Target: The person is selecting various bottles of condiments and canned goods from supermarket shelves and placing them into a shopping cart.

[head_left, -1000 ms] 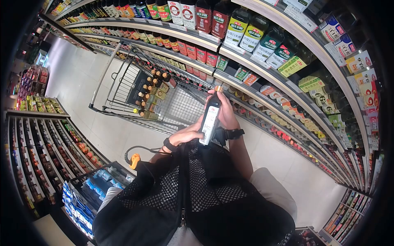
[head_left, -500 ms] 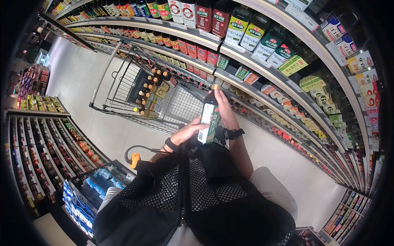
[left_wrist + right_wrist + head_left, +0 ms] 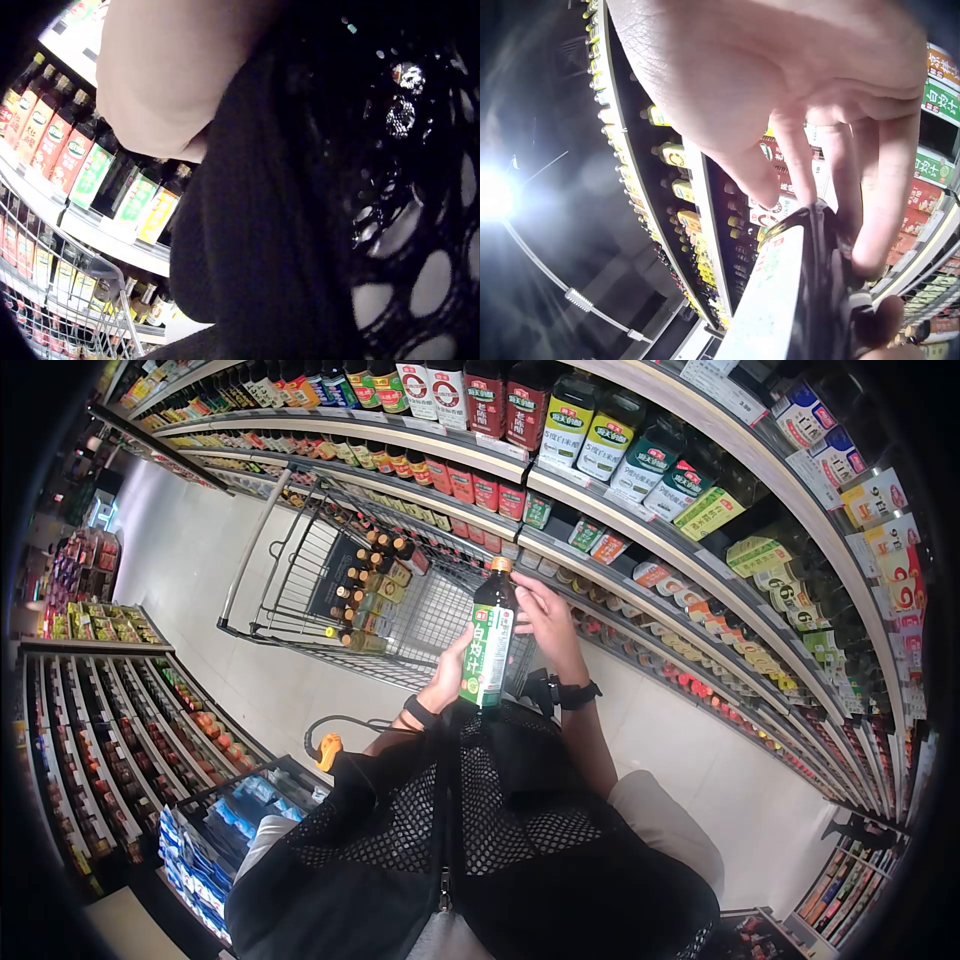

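A dark glass sauce bottle with an orange cap and a green-and-white label stands tilted in front of my chest. My left hand grips its lower part from the left, thumb along the label. Beside the neck is my right hand, its fingers extended, loosely bent and spread. In the right wrist view, the fingertips of this hand come right at the shoulder of the bottle. Dark clothing fills much of the left wrist view and hides the bottle there.
A wire shopping cart stands ahead, several bottles grouped at its left end. Shelves of sauce and vinegar bottles curve along the right. More shelving and blue-and-white packs are on the left. An orange clip hangs at my side.
The bottle has turned, bringing its green label face round, and has shifted slightly left. My right hand has loosened from the neck, its fingers spreading. The left hand still holds the lower part.
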